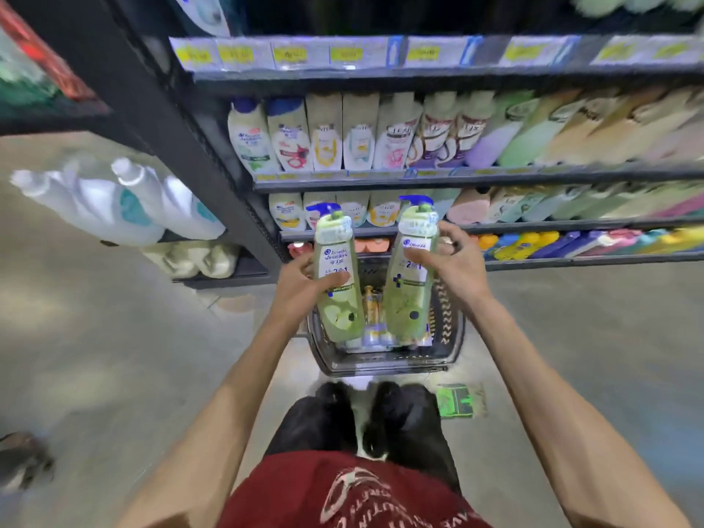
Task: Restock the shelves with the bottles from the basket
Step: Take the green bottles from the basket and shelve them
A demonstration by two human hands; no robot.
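Note:
I hold two green pump bottles with blue pump heads upright above a dark wire basket (pixel 449 337) on the floor. My left hand (pixel 304 287) grips the left green bottle (pixel 339 299) around its middle. My right hand (pixel 453 268) grips the right green bottle (pixel 411 287) from its right side. More bottles (pixel 371 318) lie in the basket below, partly hidden by the two I hold. The shelves (pixel 419 177) stand right behind the basket, filled with rows of shampoo bottles.
Large white jugs (pixel 125 200) stick out from an end shelf at the left. A green packet (pixel 455 400) lies on the concrete floor to the right of my feet. A dark object (pixel 21 459) sits at the left edge of the floor.

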